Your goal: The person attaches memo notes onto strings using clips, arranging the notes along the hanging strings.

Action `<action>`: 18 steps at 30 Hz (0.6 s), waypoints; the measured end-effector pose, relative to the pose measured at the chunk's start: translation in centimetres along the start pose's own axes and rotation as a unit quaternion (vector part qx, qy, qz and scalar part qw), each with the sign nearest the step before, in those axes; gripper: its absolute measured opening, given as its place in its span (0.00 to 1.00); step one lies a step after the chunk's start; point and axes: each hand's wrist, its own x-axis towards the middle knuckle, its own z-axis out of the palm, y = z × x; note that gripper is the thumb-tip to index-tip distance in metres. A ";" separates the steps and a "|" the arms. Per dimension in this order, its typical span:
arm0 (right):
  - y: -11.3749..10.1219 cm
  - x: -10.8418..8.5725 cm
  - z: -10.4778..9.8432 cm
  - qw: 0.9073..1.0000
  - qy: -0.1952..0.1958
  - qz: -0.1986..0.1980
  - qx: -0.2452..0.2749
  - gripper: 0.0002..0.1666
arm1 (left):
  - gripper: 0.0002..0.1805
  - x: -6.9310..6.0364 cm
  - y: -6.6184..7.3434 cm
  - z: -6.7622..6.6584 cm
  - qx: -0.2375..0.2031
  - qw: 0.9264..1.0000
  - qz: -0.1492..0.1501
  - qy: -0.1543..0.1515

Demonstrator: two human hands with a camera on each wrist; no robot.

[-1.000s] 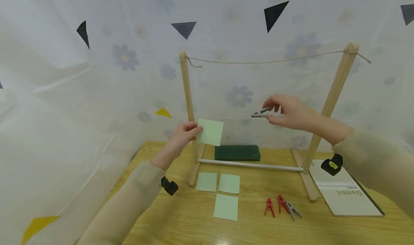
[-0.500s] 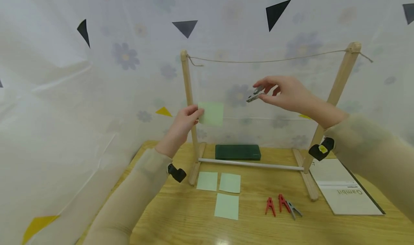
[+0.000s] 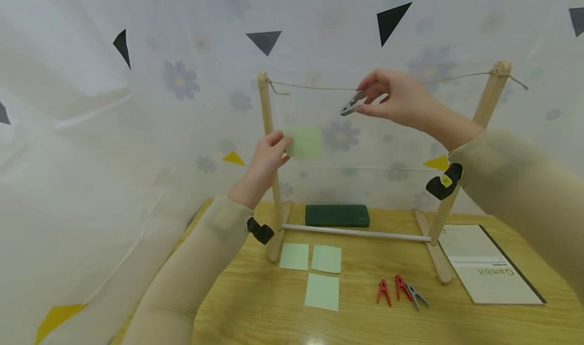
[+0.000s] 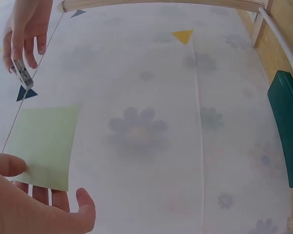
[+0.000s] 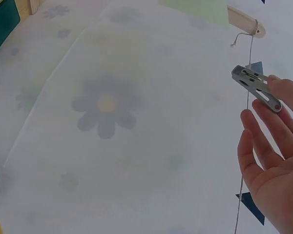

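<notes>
In the head view the left hand (image 3: 266,160) pinches a pale green paper square (image 3: 304,141) by its left edge, beside the frame's left post and below the string (image 3: 315,87). The right hand (image 3: 403,99) holds a grey clothespin (image 3: 351,105) between thumb and fingers, its nose pointing left, near the string's height. In the left wrist view the thumb lies on the paper (image 4: 46,146) with fingers behind it. The right wrist view shows the clothespin (image 5: 256,87) held by its handle end, with the string (image 5: 250,53) behind it.
Wooden posts (image 3: 489,97) carry the string; a white rod (image 3: 356,232) joins their feet. On the table lie several green squares (image 3: 322,291), red clothespins (image 3: 384,291), a grey clothespin (image 3: 417,295), a dark green case (image 3: 337,216) and a "Gambit" pad (image 3: 495,279).
Both hands have risen, the left with the paper and the right with the clothespin, which has also moved left and come up to about the string's level.
</notes>
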 end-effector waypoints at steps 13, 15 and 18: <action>-1.2 1.9 -1.2 0.996 0.017 0.062 0.063 0.28 | 0.19 1.2 1.7 1.6 -0.029 0.999 0.007 0.037; -1.3 2.1 -1.2 0.994 0.021 0.075 0.077 0.29 | 0.19 1.4 1.8 1.8 -0.035 0.998 0.011 0.041; -1.3 2.5 -1.1 0.990 0.027 0.093 0.099 0.29 | 0.19 1.8 1.7 2.0 -0.062 0.997 0.017 0.045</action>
